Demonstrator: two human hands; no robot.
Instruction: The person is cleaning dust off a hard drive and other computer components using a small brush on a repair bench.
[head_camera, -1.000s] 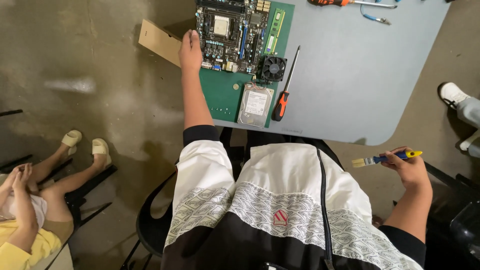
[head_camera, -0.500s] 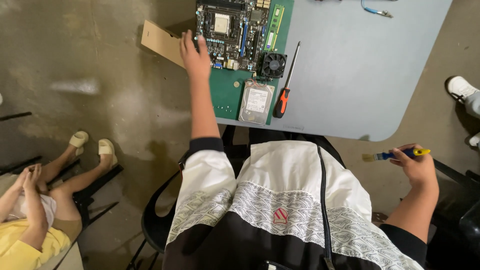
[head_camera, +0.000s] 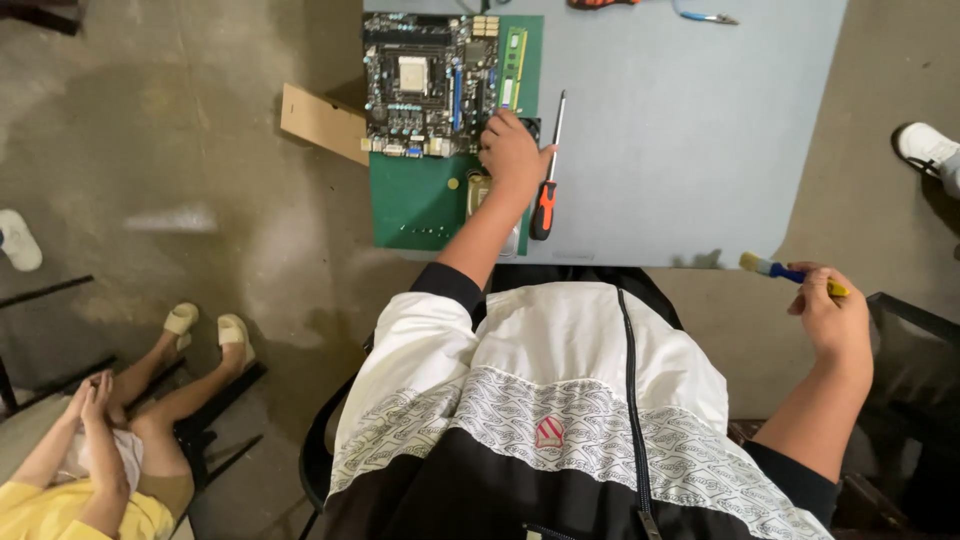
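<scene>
Left hand (head_camera: 512, 155) down on the green mat (head_camera: 420, 200), fingers curled over a small black part just below the dark rectangular circuit board (head_camera: 425, 85), beside the orange-handled screwdriver (head_camera: 546, 180). Right hand (head_camera: 832, 318) off the grey table (head_camera: 680, 130), fingers clenched around a blue-and-yellow-handled brush (head_camera: 790, 273).

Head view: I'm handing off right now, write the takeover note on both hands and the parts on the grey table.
Left hand: resting on the small black cooling fan and the silver drive at the lower right corner of the green mat; whether it grips anything cannot be told.
Right hand: off the table, holding a small brush with a blue and yellow handle.
On the grey table: black circuit board on the mat, its socket bare; a screwdriver with an orange and black handle lies beside the left hand.
Done: board laid out. Left: fan not mounted on the board.
</scene>
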